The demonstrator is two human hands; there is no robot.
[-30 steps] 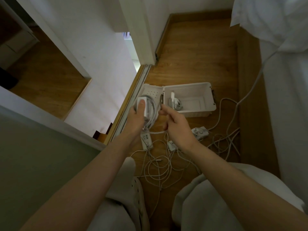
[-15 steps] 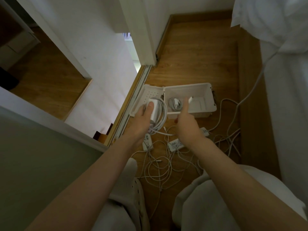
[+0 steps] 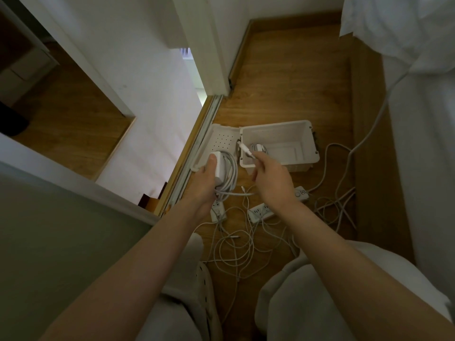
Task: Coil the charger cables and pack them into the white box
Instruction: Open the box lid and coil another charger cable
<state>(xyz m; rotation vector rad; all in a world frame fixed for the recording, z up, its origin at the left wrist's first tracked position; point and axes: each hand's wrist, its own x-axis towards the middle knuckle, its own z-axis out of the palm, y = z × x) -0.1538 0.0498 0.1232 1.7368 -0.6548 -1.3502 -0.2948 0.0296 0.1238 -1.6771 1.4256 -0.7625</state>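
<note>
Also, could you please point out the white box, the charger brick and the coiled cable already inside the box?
white box (image 3: 278, 134): head view, on its inner back wall.
charger brick (image 3: 219, 169): head view, on its flat top face.
coiled cable (image 3: 259, 147): head view, on the middle of the coil.

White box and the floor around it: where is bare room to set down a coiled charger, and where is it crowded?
Free: the white box's right half, between the coiled cable inside and its right wall; the wooden floor beyond the box, up to the skirting. Crowded: the floor on the box's near side, strewn with loose cables and power strips.
</note>
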